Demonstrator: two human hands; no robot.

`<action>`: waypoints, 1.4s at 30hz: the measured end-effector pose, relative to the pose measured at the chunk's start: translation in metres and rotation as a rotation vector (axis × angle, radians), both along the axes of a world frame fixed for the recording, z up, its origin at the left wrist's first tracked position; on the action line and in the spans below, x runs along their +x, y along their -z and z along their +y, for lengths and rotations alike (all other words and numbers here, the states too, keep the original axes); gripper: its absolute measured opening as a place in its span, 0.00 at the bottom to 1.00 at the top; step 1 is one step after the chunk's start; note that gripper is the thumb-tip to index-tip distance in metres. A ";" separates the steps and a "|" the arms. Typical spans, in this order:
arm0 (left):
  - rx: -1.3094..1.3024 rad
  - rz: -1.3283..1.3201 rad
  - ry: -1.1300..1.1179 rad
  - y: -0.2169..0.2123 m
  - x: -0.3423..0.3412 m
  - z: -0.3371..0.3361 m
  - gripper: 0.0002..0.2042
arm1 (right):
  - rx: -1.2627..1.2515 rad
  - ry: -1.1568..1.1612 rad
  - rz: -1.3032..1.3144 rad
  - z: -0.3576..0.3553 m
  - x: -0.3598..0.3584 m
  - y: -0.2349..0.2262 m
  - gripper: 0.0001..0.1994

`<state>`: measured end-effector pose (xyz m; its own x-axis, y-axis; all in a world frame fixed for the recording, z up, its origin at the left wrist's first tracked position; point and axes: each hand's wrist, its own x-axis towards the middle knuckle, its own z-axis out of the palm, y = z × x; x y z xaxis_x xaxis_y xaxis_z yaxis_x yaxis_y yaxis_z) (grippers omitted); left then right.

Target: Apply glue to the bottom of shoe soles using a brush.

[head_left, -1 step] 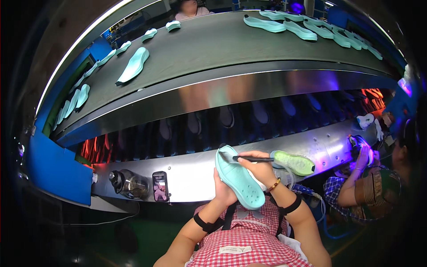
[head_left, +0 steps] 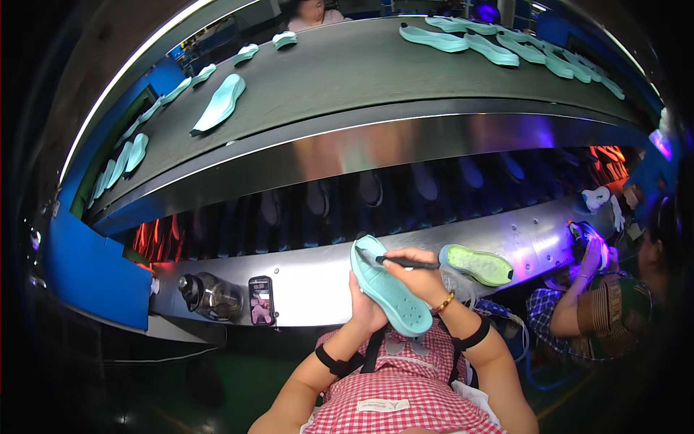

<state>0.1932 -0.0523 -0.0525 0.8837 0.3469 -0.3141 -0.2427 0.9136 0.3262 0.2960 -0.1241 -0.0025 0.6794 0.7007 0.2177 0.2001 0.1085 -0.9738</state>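
Note:
My left hand (head_left: 366, 309) is closed around the edge of a turquoise shoe sole (head_left: 396, 295), tilted in front of my apron with its heel end away from me. Several small holes show near its toe end. Closed in a pinch, my right hand (head_left: 419, 278) holds a brush (head_left: 413, 263) with a black handle. Its pale bristles are inside the heel part of the sole; whether they touch the surface I cannot tell. Just right of my right hand, a yellow-green sole (head_left: 478, 265) lies on the metal bench (head_left: 311, 289), beside crumpled clear plastic.
A dark bottle (head_left: 211, 295) and a phone (head_left: 262, 300) stand and lie on the bench to the left. Beyond it, a conveyor belt (head_left: 311, 76) carries several turquoise soles (head_left: 220, 103). At right, a co-worker's hands (head_left: 593, 254) work on a shoe part under purple light.
The brush and my right hand have shifted slightly left, and the handle's rear end sits a little lower. My left hand still holds the sole in nearly the same place.

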 end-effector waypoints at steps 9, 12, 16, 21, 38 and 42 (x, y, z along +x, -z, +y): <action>0.119 -0.022 0.019 0.000 -0.022 0.033 0.36 | -0.348 -0.498 -0.151 -0.060 -0.007 -0.024 0.08; 0.076 -0.014 0.055 0.003 -0.015 0.017 0.40 | -0.061 -0.235 0.124 -0.047 0.001 -0.032 0.07; 0.008 -0.080 0.108 -0.023 -0.007 0.004 0.37 | -0.037 -0.193 0.065 -0.038 -0.008 -0.029 0.07; 0.018 -0.243 0.153 -0.028 -0.023 0.015 0.38 | 0.008 -0.345 0.085 -0.050 -0.011 -0.049 0.09; 0.368 -0.393 -0.365 -0.056 -0.018 0.037 0.46 | 0.180 -0.397 -0.058 -0.062 -0.012 -0.037 0.11; 0.403 -0.405 -0.382 -0.070 -0.019 0.039 0.46 | 0.093 -0.527 -0.250 -0.062 -0.014 -0.039 0.11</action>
